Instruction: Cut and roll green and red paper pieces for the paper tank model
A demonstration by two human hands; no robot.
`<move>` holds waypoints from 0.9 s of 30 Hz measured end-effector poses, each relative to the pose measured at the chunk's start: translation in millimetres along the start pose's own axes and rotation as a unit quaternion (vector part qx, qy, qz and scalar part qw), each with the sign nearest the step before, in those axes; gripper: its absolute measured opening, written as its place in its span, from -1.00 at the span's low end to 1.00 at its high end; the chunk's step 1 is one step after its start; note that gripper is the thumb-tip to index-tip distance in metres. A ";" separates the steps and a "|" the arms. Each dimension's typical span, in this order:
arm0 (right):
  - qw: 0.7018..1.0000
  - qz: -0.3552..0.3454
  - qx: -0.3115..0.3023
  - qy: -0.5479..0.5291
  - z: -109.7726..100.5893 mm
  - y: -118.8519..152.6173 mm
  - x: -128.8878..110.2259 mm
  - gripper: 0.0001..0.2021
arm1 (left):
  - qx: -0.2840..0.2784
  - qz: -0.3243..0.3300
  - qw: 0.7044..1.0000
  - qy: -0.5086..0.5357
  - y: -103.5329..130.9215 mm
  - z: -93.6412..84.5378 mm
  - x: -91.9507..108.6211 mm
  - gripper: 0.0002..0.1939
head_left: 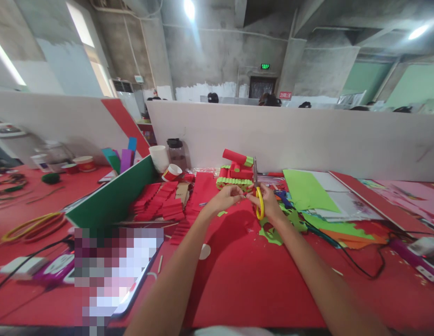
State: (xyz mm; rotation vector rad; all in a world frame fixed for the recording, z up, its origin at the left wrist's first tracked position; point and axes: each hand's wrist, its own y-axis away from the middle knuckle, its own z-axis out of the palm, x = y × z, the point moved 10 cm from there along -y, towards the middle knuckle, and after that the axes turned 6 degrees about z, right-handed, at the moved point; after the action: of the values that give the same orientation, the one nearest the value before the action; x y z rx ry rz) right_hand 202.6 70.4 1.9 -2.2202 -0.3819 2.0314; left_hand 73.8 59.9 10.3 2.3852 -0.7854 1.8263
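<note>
Scissors (260, 207) upright in right hand (267, 200), fingers gripping the yellow handle, just in front of tank (240, 174). Left hand (228, 197) pinches a small piece (245, 195), too tiny to identify; right fingertips meet it. Looks like fine piece handling; calls for steady fingertips, blades clear of tank. Green scraps (272, 236) beside right wrist.

Scissors (258, 192) with smooth plastic handles (260, 207) (metal blades (255, 170)); matt paper tank model (237, 174).
</note>
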 end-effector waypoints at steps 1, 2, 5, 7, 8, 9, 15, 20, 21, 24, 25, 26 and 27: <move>1.000 0.001 -0.001 0.000 0.4 -0.2 1.1 -0.61 | -0.001 0.004 1.000 0.000 -0.1 0.5 0.8 -0.90; 1.000 0.001 -0.003 0.000 1.1 -0.3 1.9 -0.61 | -0.002 0.006 1.000 0.001 -0.1 0.8 1.4 -0.91; 1.000 -0.006 -0.014 0.002 3.7 -0.2 2.2 -0.62 | 0.002 0.011 1.000 0.004 -0.3 0.7 2.8 -0.94; 1.000 -0.011 -0.017 0.005 4.5 0.2 1.4 -0.61 | 0.004 0.012 1.000 0.004 -0.4 0.4 3.2 -0.93; 1.000 -0.011 -0.016 0.007 4.4 0.3 1.2 -0.61 | 0.004 0.012 1.000 0.003 -0.5 0.3 3.1 -0.91; 1.000 -0.010 -0.014 0.007 3.9 0.5 1.1 -0.60 | 0.003 0.012 1.000 0.002 -0.7 0.3 2.6 -0.90; 1.000 -0.009 -0.013 0.006 3.2 1.2 0.7 -0.54 | -0.004 0.023 1.000 -0.005 -4.3 2.7 -1.8 -0.89; 1.000 -0.008 -0.024 0.011 6.5 2.2 -1.3 -0.54 | 0.005 0.030 0.999 -0.011 -5.6 3.2 -2.9 -0.87; 0.999 -0.002 -0.029 0.014 8.0 2.7 -1.1 -0.54 | 0.009 0.028 0.999 -0.014 -5.2 2.3 -2.4 -0.87; 0.999 0.013 -0.047 0.020 13.8 5.0 -0.7 -0.53 | 0.029 0.014 0.999 -0.024 -3.1 -4.3 -1.3 -0.83; 0.998 0.017 -0.052 0.019 15.3 6.0 -0.9 -0.54 | 0.041 0.009 0.999 -0.025 -2.3 -8.6 -1.2 -0.82; 0.998 0.019 -0.056 0.018 16.4 7.0 -1.2 -0.55 | 0.057 0.006 0.998 -0.023 -1.5 -13.8 -1.1 -0.81; 0.998 0.022 -0.062 0.019 17.7 8.0 -1.4 -0.56 | 0.074 0.004 0.997 -0.018 -0.9 -19.3 -1.2 -0.81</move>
State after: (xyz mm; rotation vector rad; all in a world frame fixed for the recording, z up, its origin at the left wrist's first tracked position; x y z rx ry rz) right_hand 185.8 60.7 -0.5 -2.3555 -0.4701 2.0361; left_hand 56.6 67.4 15.4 2.5137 -0.6854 1.9139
